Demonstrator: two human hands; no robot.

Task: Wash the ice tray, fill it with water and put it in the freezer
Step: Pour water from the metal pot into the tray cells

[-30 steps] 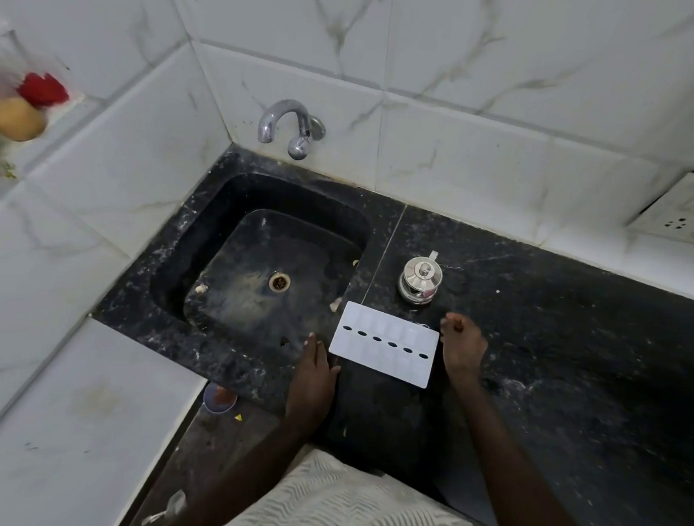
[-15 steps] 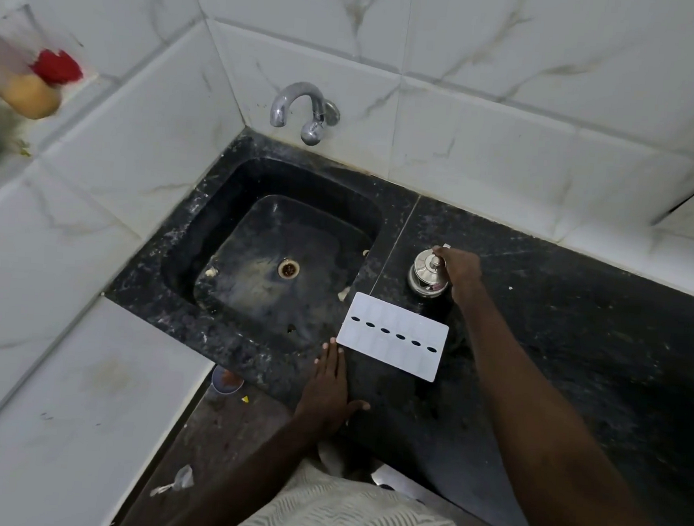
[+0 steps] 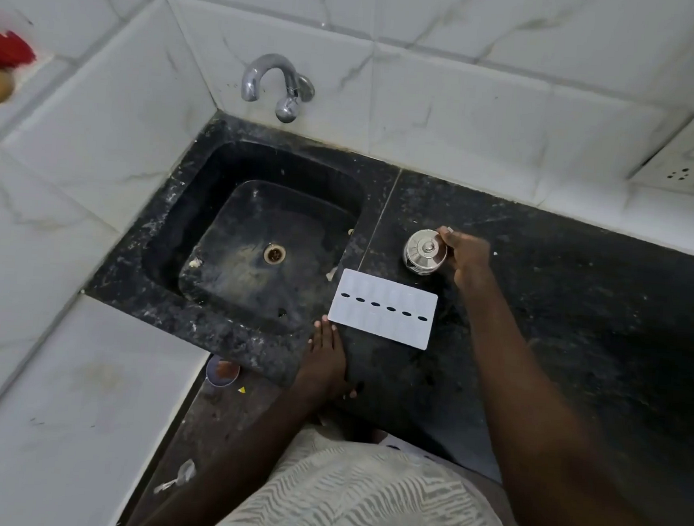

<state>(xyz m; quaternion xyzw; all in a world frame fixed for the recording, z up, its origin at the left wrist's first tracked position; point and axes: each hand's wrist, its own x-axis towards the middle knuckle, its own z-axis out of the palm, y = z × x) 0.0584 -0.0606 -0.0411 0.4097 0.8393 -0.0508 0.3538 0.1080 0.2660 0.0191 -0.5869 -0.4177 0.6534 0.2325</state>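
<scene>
While both arms reach out over a patterned garment at the bottom of the view, the left hand (image 3: 324,360) lies flat & released, palm down on the front edge of the black table (image 3: 579,320), fingertips just beside the tray's near-left corner, maybe touching it; can't tell.

Tray (image 3: 383,308): white, rectangular, lies flat on the table just right of the sink (image 3: 252,239), w/ a row of dark slots along its middle. It looks upside down, so can't tell if it's clean or dirty; no water visible on it.

Behind the tray, apart from it, a small steel pot (image 3: 425,252) w/ a knobbed lid stands on the table. Right hand (image 3: 463,252) is curled at the pot's right side, fingers touching rim or handle. Looks like a grip on the pot, but whether it's fully closed is hidden.

Further back: the sink is dark, w/ bits of debris round the drain, no standing water. Tap (image 3: 277,85) on the tiled wall above the sink's far edge isn't running.

Progress, as a judgement: task's barely begun. Tray isn't in the sink and isn't held. Washing, filling & the freezer all remain. No freezer in view. Right hand seems busy w/ the pot rather than the tray; possibly clearing it or fetching water, unclear.
</scene>
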